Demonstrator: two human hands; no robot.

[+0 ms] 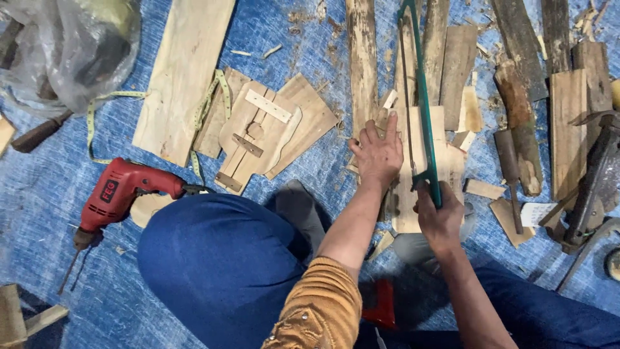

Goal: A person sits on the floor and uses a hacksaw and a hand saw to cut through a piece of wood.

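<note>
Sawing looks to be the step in hand: the right hand (441, 216) is wrapped tight around the grip of a green-framed hacksaw (421, 103), whose blade runs along a pale wooden board (445, 168) lying on the blue floor covering (51, 194). The left hand (378, 155) presses flat on the board, fingers spread. The next stroke seemingly calls for steady pressure. A clear plastic bag (64, 52) sits at the far-left corner; its contents are unclear.
</note>
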